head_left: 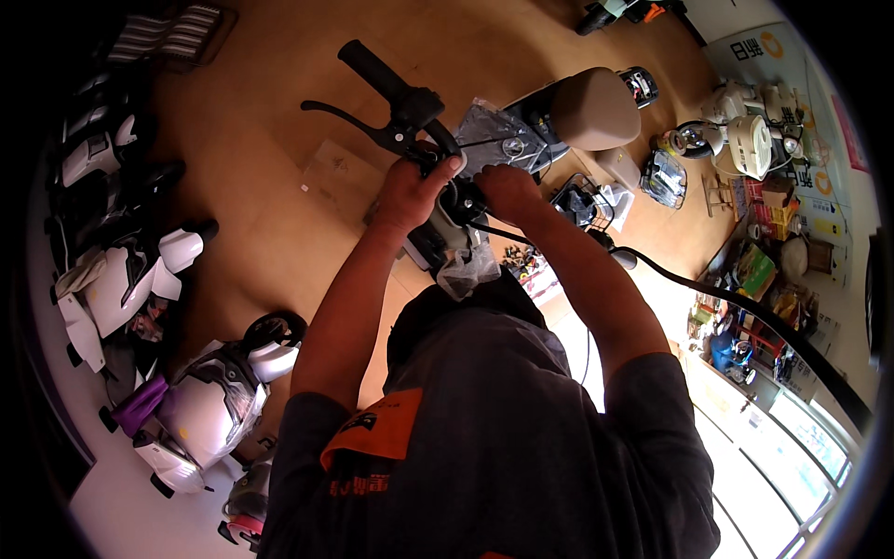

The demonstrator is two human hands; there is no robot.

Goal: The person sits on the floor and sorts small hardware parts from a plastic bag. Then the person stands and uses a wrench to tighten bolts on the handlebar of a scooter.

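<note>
In front of me, a scooter's black handlebar [440,130] rises toward the far left, ending in a rubber grip [368,67] with a black brake lever [343,114]. My left hand [410,191] is closed around the bar's inner end near the steering head, thumb on top. Close to its right, my right hand [510,193] is curled shut against dark parts at the steering head. Whatever its fingers hold is hidden beneath them. Clear plastic wrap [468,270] hangs below the hands, nearest my body. Beyond them lie the scooter's plastic-covered footboard [498,135] and beige seat [596,107].
Several white scooters stand along the left, one with a white front panel [200,415]. A flattened cardboard piece [340,177] lies on the brown floor. To the right are a black wire basket [663,177], a beige fan [748,144] and a long black curved bar [708,284].
</note>
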